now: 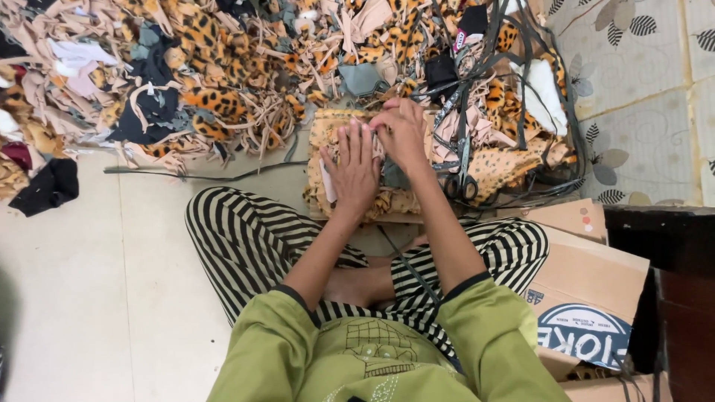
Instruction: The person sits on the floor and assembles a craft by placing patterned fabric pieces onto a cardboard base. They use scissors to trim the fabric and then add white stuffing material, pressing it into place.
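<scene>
A scrap pile [208,82] is lying on the floor [82,283]. The left hand [352,170] is pressing flat and open on leopard-print fabric [328,134] before the person's knees; the right hand [402,132] is pinching its top edge. Scissors [462,182] are lying just beside.

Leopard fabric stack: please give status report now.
Left hand flat on leopard fabric stack. Right hand pinching its top edge. Scissors beside stack, scraps pile behind.

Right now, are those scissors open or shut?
Shut, it seems: the scissors lie untouched on the fabric right of the right hand, handles together.
</scene>
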